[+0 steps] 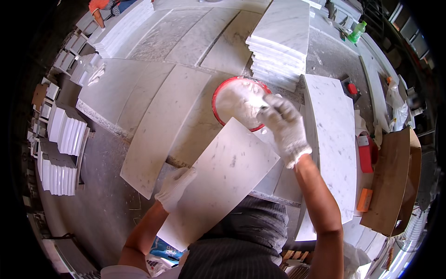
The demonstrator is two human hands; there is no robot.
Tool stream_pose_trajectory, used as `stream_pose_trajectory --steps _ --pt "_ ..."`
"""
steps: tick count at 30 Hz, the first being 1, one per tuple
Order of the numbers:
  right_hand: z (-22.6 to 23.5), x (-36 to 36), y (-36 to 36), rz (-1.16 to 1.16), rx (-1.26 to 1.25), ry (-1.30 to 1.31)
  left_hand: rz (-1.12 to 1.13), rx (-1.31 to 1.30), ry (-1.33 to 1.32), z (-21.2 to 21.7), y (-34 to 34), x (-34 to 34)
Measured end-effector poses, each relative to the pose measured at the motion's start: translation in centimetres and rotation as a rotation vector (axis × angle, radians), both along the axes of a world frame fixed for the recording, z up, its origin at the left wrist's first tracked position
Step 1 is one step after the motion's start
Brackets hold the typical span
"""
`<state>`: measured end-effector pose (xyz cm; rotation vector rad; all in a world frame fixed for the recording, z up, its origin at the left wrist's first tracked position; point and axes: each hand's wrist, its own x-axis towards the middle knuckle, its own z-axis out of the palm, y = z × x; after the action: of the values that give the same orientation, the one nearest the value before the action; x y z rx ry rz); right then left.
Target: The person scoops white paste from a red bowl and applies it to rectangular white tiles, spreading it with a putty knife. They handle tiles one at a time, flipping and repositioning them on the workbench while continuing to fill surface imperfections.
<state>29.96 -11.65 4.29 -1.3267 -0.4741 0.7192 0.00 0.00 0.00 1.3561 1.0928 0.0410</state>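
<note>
A pale marble slab (227, 172) with grey flecks lies tilted across the front of me, its near end by my lap. My left hand (175, 188), in a white knitted glove, grips its left edge. My right hand (285, 125), gloved the same way, is over the right side of a red-rimmed round tub (215, 100), beyond the slab. Lumpy white paste or powder (241, 100) fills the tub. The right fingers are bent together toward the thumb; whatever they hold, if anything, is too small to make out.
Marble slabs (165, 116) cover the worktop. A tall slab stack (281, 28) stands behind the tub; a long slab (330, 149) lies at right. Beyond it are a red tape-like roll (366, 153), a cardboard box (388, 181) and a green bottle (357, 32). Another person (98, 10) is far left.
</note>
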Motion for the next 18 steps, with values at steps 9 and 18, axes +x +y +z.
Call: stream_pose_trajectory --steps 9,18 --pt "0.2 -0.8 -3.2 0.040 0.099 0.382 0.073 0.017 -0.134 0.4 -0.8 -1.1" --pt "5.0 -0.1 -14.8 -0.081 0.182 0.285 -0.118 -0.022 -0.176 3.0 -2.6 -0.1"
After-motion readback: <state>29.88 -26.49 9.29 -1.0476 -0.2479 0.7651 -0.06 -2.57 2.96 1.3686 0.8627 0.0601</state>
